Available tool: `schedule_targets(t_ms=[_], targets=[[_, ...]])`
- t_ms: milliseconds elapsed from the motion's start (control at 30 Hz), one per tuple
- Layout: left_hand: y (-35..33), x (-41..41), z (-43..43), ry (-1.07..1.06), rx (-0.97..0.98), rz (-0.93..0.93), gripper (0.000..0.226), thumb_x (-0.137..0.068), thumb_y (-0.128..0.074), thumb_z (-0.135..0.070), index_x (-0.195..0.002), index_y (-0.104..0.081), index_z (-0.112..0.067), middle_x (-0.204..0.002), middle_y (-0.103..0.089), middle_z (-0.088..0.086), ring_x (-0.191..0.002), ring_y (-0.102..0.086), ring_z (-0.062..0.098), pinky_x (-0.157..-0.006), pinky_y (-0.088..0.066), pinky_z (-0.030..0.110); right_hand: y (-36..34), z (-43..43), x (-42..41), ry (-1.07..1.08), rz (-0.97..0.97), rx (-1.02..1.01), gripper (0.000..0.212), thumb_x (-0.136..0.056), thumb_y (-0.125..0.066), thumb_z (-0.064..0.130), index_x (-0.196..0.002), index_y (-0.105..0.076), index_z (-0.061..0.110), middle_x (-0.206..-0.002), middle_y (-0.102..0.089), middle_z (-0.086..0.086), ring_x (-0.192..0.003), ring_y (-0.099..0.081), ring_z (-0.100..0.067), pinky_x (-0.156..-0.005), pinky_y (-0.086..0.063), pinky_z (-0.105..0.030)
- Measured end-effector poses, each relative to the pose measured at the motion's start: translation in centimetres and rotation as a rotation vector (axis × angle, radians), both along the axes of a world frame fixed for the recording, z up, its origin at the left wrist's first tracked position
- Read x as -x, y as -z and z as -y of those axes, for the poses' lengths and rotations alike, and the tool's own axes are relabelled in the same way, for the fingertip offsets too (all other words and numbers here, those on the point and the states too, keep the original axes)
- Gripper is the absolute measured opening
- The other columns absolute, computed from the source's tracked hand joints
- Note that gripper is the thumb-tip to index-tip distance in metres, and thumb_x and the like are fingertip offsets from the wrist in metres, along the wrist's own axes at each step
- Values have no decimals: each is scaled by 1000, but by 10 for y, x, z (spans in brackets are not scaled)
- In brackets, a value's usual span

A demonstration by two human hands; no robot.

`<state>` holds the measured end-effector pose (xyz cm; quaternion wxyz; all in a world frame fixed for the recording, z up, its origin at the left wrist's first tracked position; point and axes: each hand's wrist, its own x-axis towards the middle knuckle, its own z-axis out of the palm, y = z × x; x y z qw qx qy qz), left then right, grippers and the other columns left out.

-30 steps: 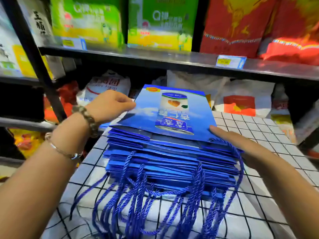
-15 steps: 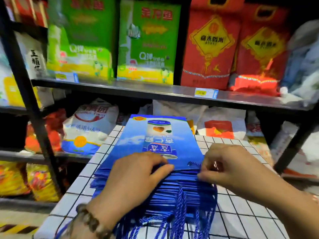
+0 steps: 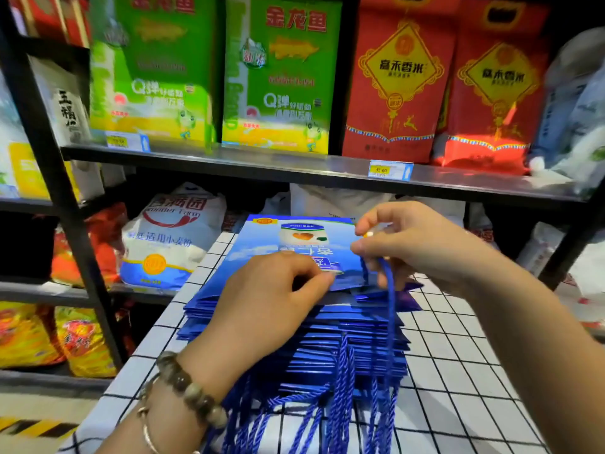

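Note:
A stack of flat blue gift bags (image 3: 343, 335) with blue rope handles lies on a white checked cloth (image 3: 458, 371). The top bag (image 3: 262, 244) shows a printed can and faces up. My left hand (image 3: 265, 299) lies on the near end of the top bag, fingertips pinching its edge. My right hand (image 3: 415, 244) is raised at the right of the stack and pinches a blue rope handle (image 3: 389, 299), lifted from the pile.
A metal shelf (image 3: 294, 165) behind carries green rice bags (image 3: 281, 77) and red rice bags (image 3: 396, 80). A white flour sack (image 3: 170, 237) sits on the lower left shelf. A black upright post (image 3: 59, 191) stands at left. Yellow bags (image 3: 49, 335) fill the bottom left.
Both hands moved from the stack's sides onto its top. My right hand has lifted, drawing a rope handle upward. The camera has tilted up toward the shelves.

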<state>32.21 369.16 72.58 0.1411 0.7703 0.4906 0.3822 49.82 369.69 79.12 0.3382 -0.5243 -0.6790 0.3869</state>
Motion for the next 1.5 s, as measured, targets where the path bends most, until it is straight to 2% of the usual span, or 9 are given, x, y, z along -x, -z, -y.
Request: schedule_targets(t_ms=[100,300,400,533,733,833,1000,1133,1500], targets=[[-9,-6,-3,82,66,173,67,-62,-43,-72,-72,-65,-10,-57,-52,5,-54,-44,11,-57,-38,30,0,-8,14,26,-280,64,17,-80,-63,2,-90,-55,13,-62,-68,-7,-39,-57,-13,-35,-42,-17],[-19,-9,-8,220,193,157,39,-77,-69,-33,-63,-59,2,-53,-45,6,-50,-36,9,-52,-31,25,6,-20,27,-7,-522,121,23,-80,-59,-5,-97,-54,10,-67,-69,-6,-53,-65,-15,-44,-50,-19],[-31,1,-20,192,383,458,30,-88,-57,-22,-65,-57,-4,-43,-47,-6,-37,-38,8,-39,-29,17,8,-23,25,40,-270,8,5,-85,-61,11,-86,-56,12,-64,-63,-4,-50,-60,-14,-46,-50,-23],[-51,10,-40,183,638,851,26,-90,-53,-25,-67,-56,-15,-39,-47,-6,-27,-35,1,-31,-25,7,11,-13,25,-121,81,28,37,-77,-53,52,-67,-63,17,-53,-54,3,-42,-45,-10,-40,-32,-17],[-56,7,-53,143,732,947,24,-90,-55,-27,-69,-56,-15,-39,-52,-7,-30,-46,-1,-30,-35,8,17,-13,38,-305,226,-14,28,-81,-66,27,-67,-63,3,-48,-52,6,-43,-40,-6,-43,-31,-14],[-55,13,-56,145,725,920,26,-91,-52,-33,-75,-58,-14,-43,-58,-6,-35,-52,0,-35,-41,10,17,-21,44,-282,169,-31,22,-84,-63,18,-70,-62,2,-50,-56,3,-41,-47,-7,-38,-33,-16],[-51,40,-46,105,586,453,48,-92,-36,-51,-85,-66,-15,-70,-72,-2,-58,-63,9,-50,-40,20,15,-38,58,-81,-190,-32,15,-89,-56,9,-87,-57,-6,-69,-60,-18,-45,-62,-9,-42,-47,-17],[-41,57,-32,90,492,211,12,-83,-63,-31,-84,-70,-21,-78,-74,-3,-68,-65,4,-56,-40,16,21,-47,68,-25,-326,-23,12,-89,-56,6,-82,-56,-3,-65,-62,-11,-48,-64,-9,-48,-52,-16],[-21,55,-39,68,447,297,14,-82,-66,-17,-69,-68,-12,-63,-69,-4,-54,-54,4,-50,-36,14,24,-47,79,-57,-390,106,16,-88,-58,11,-83,-59,-4,-73,-65,-11,-50,-64,-9,-47,-51,-16]])
